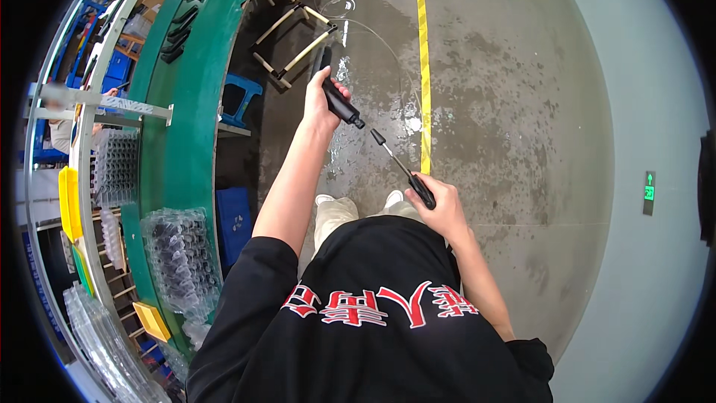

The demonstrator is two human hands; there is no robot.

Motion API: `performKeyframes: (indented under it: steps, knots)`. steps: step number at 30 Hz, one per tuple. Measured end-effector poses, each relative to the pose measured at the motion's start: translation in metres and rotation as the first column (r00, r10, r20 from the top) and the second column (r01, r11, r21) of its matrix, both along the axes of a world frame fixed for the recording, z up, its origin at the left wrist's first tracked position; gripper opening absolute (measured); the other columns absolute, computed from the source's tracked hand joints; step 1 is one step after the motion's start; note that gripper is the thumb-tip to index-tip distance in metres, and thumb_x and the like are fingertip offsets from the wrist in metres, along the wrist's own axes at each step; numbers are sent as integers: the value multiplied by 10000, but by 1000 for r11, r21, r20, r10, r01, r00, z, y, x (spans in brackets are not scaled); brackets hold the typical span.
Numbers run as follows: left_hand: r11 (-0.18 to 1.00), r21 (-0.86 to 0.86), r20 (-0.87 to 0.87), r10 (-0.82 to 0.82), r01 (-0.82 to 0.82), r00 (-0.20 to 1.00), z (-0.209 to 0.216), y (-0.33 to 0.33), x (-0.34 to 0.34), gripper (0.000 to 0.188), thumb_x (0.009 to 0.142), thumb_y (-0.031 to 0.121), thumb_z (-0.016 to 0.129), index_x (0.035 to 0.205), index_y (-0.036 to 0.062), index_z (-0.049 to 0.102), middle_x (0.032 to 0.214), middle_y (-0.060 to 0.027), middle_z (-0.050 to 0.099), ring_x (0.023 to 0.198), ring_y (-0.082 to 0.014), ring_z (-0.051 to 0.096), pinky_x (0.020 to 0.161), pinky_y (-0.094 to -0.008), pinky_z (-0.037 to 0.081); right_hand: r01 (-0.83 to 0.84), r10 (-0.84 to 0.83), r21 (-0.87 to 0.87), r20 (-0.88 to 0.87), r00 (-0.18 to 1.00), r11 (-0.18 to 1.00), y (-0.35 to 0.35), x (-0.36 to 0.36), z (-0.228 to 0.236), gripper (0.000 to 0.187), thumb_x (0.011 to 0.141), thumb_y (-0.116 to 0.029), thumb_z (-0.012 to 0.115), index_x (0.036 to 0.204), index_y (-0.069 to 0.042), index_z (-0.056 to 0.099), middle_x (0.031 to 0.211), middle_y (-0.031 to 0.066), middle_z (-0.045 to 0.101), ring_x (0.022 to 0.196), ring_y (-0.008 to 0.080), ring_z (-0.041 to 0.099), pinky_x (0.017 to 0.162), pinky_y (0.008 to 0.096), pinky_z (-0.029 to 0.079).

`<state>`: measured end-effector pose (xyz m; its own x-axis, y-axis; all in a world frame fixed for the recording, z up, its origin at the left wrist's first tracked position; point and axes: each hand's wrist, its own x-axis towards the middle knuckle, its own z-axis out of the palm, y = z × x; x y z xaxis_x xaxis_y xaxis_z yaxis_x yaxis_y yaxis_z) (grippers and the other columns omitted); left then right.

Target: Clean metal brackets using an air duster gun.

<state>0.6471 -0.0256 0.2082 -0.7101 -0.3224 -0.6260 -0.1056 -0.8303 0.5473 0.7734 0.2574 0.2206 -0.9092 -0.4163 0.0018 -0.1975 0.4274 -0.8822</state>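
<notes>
My left hand is closed around a black cylindrical tool body, held tilted with its narrow end toward my right hand. Lower and to the right, my right hand grips a screwdriver-like tool by its black handle. A small black cone-shaped piece sits at the far end of its metal shaft. This cone points at the narrow end of the black body, with a small gap between them. The upper end of the black body is blurred against the dark floor.
A green workbench runs along the left, bearing black parts and stacked clear plastic trays. Beside it are a blue stool, a blue bin and a tube frame. A yellow line crosses the wet floor; a pale wall stands right.
</notes>
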Motion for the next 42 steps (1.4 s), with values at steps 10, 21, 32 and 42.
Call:
performKeyframes:
  steps: [10,21,32,42]
  knots:
    - [984,177,-51,21,-12,998,-27,6,6,290,888,273,652,792,99,441,635,-1,449,508,-101,433,456,-215,403,-11,12,-10,13,1000,1000,-2,-5,-1,299,840,-171,709,1090,-11,668,764,84,691,576,198,566,564,306,451]
    - [986,129,42,105,-110,994,-26,12,15,534,947,618,448,796,106,435,633,-1,453,491,-91,418,431,-207,382,-109,103,114,60,993,987,-1,-8,-4,124,814,-121,667,789,-22,596,611,85,587,499,244,472,519,354,413]
    - [978,142,112,134,-150,985,-40,5,20,581,951,662,382,800,104,438,633,-4,464,485,-95,420,425,-217,376,-97,79,160,114,990,982,-3,-7,-9,192,810,-128,660,707,-21,539,551,81,514,480,239,383,495,358,363]
    - [997,77,93,22,-29,995,-47,-4,25,615,957,668,335,821,88,487,622,-9,475,483,-106,433,436,-229,391,-89,65,183,131,989,979,2,-11,-8,181,810,-147,651,709,-38,548,565,83,540,488,262,438,506,375,390]
